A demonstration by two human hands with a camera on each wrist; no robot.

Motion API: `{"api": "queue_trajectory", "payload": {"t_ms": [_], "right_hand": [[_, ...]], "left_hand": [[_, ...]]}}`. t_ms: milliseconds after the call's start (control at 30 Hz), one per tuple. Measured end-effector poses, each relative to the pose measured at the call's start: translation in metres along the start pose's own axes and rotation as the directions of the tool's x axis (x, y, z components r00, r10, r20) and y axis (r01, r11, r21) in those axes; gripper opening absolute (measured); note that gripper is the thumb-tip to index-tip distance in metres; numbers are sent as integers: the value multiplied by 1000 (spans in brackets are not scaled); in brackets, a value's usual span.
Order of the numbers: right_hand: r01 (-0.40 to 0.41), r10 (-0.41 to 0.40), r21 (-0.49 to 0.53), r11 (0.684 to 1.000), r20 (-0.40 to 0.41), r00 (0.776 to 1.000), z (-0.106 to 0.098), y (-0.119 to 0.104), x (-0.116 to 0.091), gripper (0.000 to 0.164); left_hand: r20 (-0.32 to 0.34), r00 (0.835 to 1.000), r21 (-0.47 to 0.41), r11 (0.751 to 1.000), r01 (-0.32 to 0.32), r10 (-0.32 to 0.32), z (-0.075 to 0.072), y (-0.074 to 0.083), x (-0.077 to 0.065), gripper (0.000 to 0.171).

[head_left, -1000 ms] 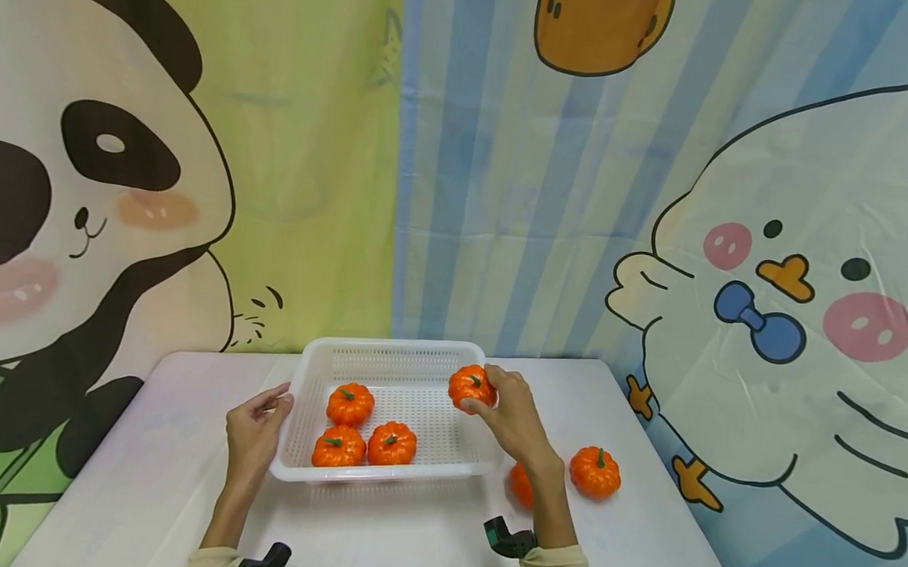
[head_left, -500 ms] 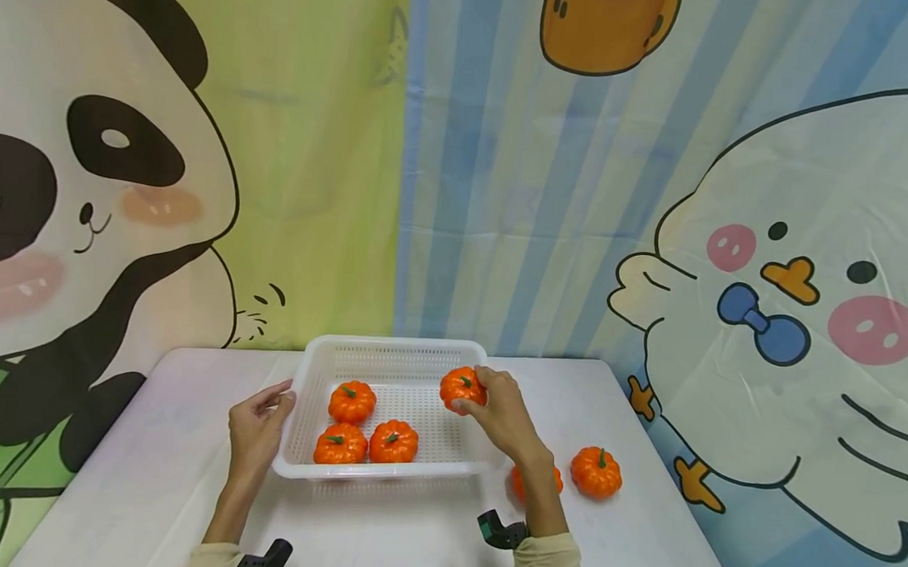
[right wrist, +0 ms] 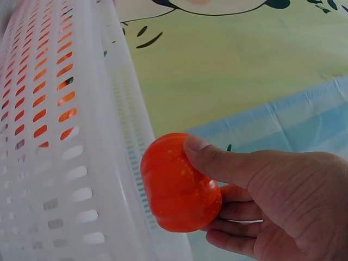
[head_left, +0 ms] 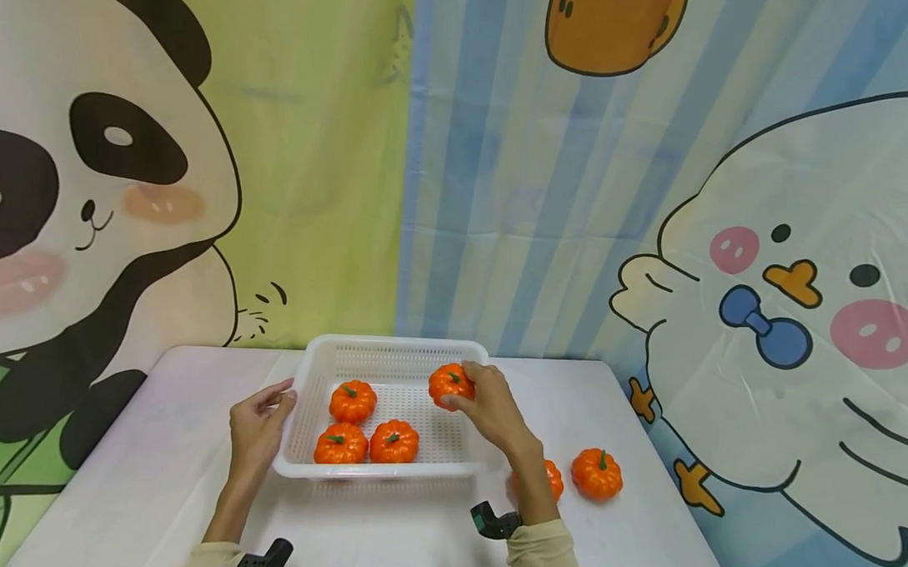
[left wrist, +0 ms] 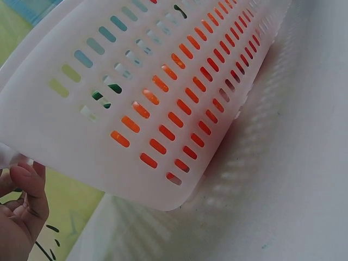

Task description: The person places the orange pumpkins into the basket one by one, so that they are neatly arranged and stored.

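In the head view my right hand point(head_left: 490, 408) grips a small orange pumpkin point(head_left: 450, 385) with a green stem, held over the right part of a white plastic basket point(head_left: 365, 472). Thumb on one side and fingers beneath, the same pumpkin point(right wrist: 179, 185) shows close by the basket's rim in the right wrist view. My left hand point(head_left: 256, 427) holds the basket's left rim by the fingertips; the left wrist view has this hand point(left wrist: 22, 206) at the corner of the rim. Inside the basket's left half sit three more pumpkins point(head_left: 353, 402), seen as orange through the slots.
To the right of the basket, two pumpkins lie on the white table point(head_left: 385, 540): one pumpkin point(head_left: 597, 474) in full view, the other pumpkin point(head_left: 554, 480) partly behind my right forearm. A printed curtain point(head_left: 330, 187) hangs behind the table.
My right hand has carried the pumpkin a little leftward over the basket. The pumpkin behind my right forearm shows more on its right side. My left hand stays at the rim.
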State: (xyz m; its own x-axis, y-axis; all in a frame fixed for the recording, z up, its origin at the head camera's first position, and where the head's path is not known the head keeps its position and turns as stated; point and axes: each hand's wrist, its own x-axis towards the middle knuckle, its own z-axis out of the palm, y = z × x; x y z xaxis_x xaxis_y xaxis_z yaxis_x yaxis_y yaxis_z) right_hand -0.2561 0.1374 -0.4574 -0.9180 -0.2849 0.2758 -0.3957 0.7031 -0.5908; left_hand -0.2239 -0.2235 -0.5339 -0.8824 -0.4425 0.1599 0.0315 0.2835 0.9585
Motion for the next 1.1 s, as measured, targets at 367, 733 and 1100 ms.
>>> {"api": "queue_trajectory", "payload": {"t_ms": [367,733,1100], "right_hand": [[98,-97,-10,995,35,995,9,-6,14,29],[136,-134,-25,990,57,989,18,-10,20,25],[138,-136,-13,990,106,985,29,-14,25,22]], "left_hand": [[-16,1000,-8,1000,-13,13,1,-2,2,35],[-7,1000,-12,1000,-18,18,1,0,1,36],[-10,1000,-3,1000,-14,14,0,1,0,35]]}}
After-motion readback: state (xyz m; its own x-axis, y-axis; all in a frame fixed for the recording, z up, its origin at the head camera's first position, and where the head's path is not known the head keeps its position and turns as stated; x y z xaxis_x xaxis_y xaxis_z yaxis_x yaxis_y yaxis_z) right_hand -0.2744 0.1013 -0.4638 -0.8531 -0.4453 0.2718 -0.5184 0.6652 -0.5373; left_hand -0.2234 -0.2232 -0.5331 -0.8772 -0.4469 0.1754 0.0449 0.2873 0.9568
